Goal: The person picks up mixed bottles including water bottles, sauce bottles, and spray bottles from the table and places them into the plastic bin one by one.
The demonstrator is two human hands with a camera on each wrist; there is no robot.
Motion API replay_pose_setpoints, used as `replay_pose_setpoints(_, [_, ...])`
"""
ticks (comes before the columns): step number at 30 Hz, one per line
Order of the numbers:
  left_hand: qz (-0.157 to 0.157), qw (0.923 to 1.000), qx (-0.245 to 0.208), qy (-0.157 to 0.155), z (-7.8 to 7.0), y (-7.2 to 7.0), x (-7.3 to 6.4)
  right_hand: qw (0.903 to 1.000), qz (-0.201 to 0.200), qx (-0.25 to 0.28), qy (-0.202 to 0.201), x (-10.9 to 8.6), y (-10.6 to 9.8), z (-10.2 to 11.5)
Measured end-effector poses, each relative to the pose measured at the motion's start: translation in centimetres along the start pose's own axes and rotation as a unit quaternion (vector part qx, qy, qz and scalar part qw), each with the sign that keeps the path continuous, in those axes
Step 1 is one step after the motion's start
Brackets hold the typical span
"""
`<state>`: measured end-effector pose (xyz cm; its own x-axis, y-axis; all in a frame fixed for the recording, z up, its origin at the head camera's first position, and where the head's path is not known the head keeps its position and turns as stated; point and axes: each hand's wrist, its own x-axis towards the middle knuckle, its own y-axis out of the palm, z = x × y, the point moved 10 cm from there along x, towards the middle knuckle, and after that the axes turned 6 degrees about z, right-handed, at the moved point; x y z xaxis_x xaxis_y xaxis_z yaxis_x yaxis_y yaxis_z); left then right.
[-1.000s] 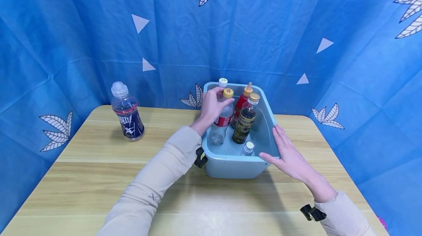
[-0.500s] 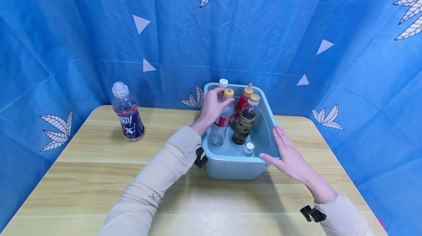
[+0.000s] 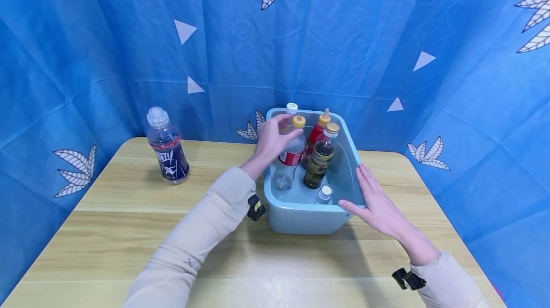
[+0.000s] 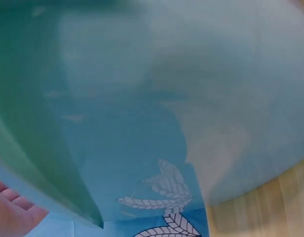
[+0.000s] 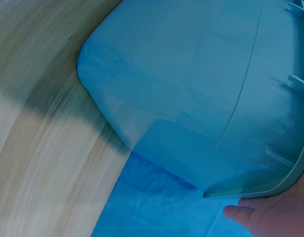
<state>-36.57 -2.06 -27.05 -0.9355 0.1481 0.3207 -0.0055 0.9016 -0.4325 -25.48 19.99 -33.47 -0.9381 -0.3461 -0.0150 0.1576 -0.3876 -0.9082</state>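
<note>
Inside a light blue plastic bin [image 3: 302, 212], a clear bottle with a red label [image 3: 290, 158] and yellow cap stands upright at the left. My left hand [image 3: 272, 138] is beside its cap, thumb and fingers spread around it. The outer wall of the bin fills most of the left wrist view, with part of my left hand [image 4: 14, 212] at the corner. My right hand [image 3: 378, 203] rests with straight fingers on the bin's near right corner. In the right wrist view my right hand [image 5: 275, 217] lies at the rim.
A dark glass bottle with a gold cap [image 3: 318, 160], a red squeeze bottle [image 3: 315, 135], a white-capped bottle [image 3: 291, 108] and a small white-capped bottle [image 3: 325, 194] share the bin. A dark-labelled bottle [image 3: 169, 153] stands on the wooden table [image 3: 129, 241] at left. Blue curtains [image 3: 343, 36] hang behind.
My left wrist and forearm have shifted slightly left, while the yellow-capped bottle stays where it was. The right hand and the bin have not visibly moved.
</note>
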Motion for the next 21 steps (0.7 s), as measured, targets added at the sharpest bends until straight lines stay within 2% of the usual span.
replay_pose_setpoints(7, [-0.008, 0.9998, 0.014, -0.007, 0.0, -1.4, -0.8, 1.0000, -0.003, -0.005, -0.004, 0.0, -0.1, 0.1])
replay_pose_setpoints(13, [-0.012, 0.9999, 0.011, 0.003, 0.0, -2.6, -1.6, 1.0000, -0.003, -0.003, -0.003, 0.0, -0.1, 0.1])
replay_pose_setpoints(21, [-0.017, 0.9994, 0.029, 0.000, 0.6, -4.2, -2.6, 1.0000, -0.003, 0.000, -0.001, 0.0, 0.0, 0.0])
